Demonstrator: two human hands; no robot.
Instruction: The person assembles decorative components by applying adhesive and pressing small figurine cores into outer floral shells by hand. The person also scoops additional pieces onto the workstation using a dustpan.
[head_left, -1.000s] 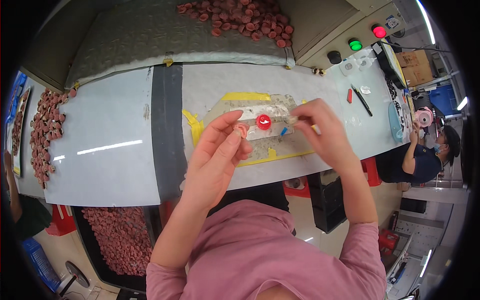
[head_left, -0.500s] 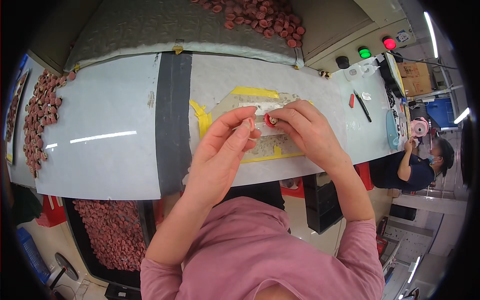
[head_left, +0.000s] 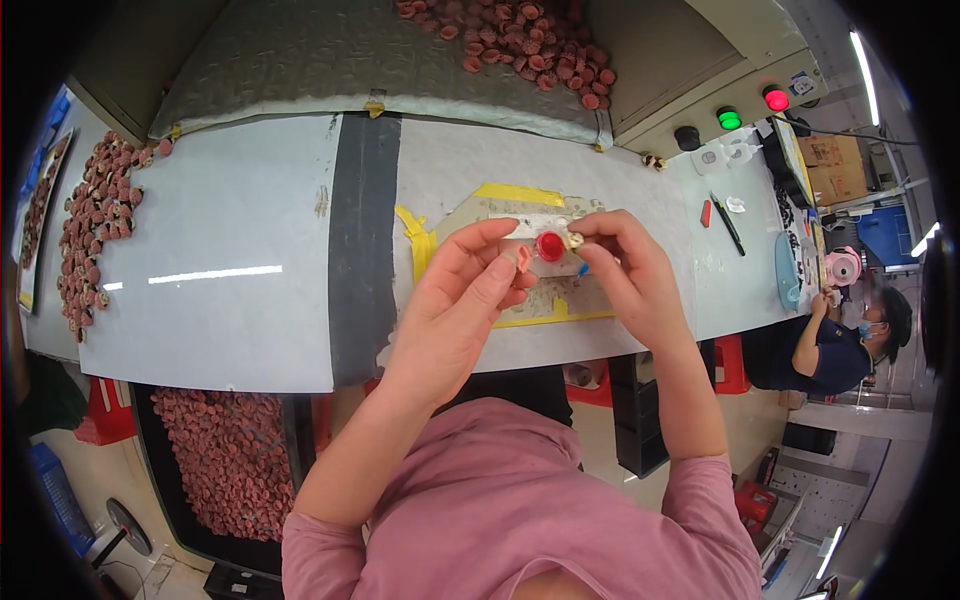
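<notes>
Closely pinching pink piece (head_left: 524, 259) in left hand (head_left: 458, 302), pointing lengthwise forward. Likewise holding cream piece (head_left: 574, 240) in right hand (head_left: 634, 284).

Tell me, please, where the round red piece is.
In the head view, the round red piece is just right of centre on the pale plate, between left hand and right hand.

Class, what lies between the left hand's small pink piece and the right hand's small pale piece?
A small, round, red container; the head view shows it.

A small pink curved piece (head_left: 523, 259) was held left of a round red cup (head_left: 550, 246), a small cream piece (head_left: 575, 240) just right.
</notes>
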